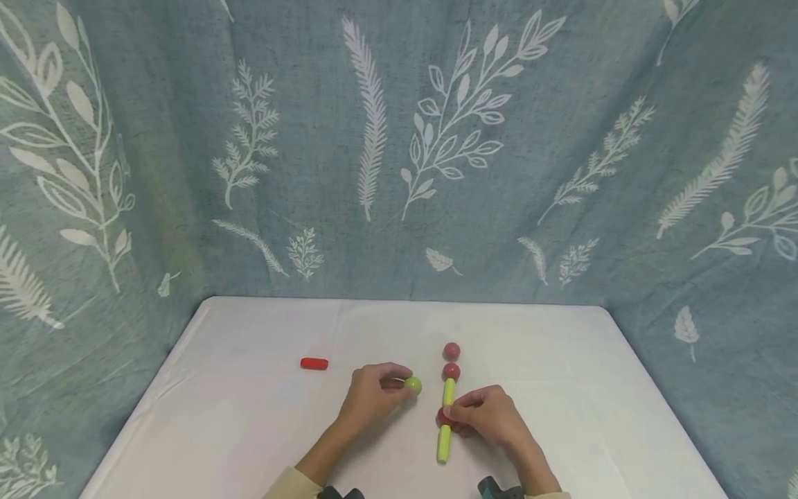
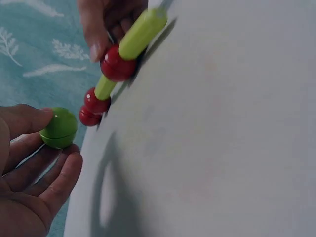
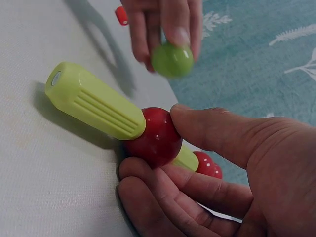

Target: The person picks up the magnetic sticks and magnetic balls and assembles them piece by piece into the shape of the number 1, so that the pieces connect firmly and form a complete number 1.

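My left hand (image 1: 376, 396) pinches a green ball (image 1: 413, 385) between thumb and fingers, just left of a line of toy pieces. With my right hand (image 1: 492, 416) I grip a red ball (image 3: 157, 137) between thumb and fingertips. A yellow-green ribbed rod (image 3: 96, 101) joins that ball on the near side, its outer end bare. Another yellow-green rod (image 1: 449, 392) runs from its far side to a second red ball (image 1: 451, 371). A further red ball (image 1: 451, 351) sits beyond that one; whether they touch is hard to tell.
A short red rod (image 1: 314, 364) lies on the white table (image 1: 249, 416), left of my left hand. Behind the table's back edge hangs a blue-green curtain (image 1: 399, 263) with white leaf prints, which also borders both sides.
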A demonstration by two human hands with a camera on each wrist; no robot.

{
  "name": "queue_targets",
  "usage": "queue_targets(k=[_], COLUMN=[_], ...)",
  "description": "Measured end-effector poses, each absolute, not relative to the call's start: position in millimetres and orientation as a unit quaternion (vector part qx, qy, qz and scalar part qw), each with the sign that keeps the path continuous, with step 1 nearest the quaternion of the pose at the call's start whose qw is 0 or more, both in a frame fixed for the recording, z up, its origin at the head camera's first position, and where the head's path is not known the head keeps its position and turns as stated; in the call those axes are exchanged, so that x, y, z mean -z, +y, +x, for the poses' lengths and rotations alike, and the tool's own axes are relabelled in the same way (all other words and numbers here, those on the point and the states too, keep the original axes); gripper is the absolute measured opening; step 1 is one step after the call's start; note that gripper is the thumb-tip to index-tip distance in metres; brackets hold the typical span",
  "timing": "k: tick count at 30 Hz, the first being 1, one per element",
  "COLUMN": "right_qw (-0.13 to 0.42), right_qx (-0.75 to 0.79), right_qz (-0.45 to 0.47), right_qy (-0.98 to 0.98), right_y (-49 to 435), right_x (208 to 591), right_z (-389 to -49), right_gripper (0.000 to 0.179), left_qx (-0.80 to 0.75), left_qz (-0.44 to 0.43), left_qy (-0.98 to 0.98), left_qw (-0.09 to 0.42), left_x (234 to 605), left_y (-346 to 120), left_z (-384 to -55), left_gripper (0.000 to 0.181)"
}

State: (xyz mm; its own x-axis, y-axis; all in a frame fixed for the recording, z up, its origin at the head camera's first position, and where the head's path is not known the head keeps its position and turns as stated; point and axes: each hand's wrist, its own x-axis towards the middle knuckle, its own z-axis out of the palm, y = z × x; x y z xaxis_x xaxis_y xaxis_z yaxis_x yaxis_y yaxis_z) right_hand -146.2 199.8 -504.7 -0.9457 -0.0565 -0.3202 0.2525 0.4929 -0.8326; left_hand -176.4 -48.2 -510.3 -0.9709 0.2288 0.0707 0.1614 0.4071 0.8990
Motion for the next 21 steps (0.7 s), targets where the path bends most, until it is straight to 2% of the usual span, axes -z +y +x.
queue_targets(k=[9, 15, 21], right_qw=[0.142, 0.143, 0.15], right_qx=[0.5, 0.504, 0.508], right_qz=[0.057, 0.059, 0.054], right_qy=[0.852, 0.85, 0.847], right_y=[202.0, 201.2, 200.0], right_x=[503.0, 504.0, 504.5], right_z=[-146.2, -144.7, -143.8], right_gripper=[0.024, 0.025, 0.025], left_qx=[-0.569, -0.565, -0.542], left_qz=[0.138, 0.124, 0.098], left_qy=[0.805, 0.802, 0.815], left_qw=[0.093, 0.151, 0.178], left_x=[504.6, 509.7, 511.5], left_y=[-57.0, -47.3, -34.2], left_z=[-129.9, -101.4, -86.1], left_gripper=[0.021, 0.018, 0.014])
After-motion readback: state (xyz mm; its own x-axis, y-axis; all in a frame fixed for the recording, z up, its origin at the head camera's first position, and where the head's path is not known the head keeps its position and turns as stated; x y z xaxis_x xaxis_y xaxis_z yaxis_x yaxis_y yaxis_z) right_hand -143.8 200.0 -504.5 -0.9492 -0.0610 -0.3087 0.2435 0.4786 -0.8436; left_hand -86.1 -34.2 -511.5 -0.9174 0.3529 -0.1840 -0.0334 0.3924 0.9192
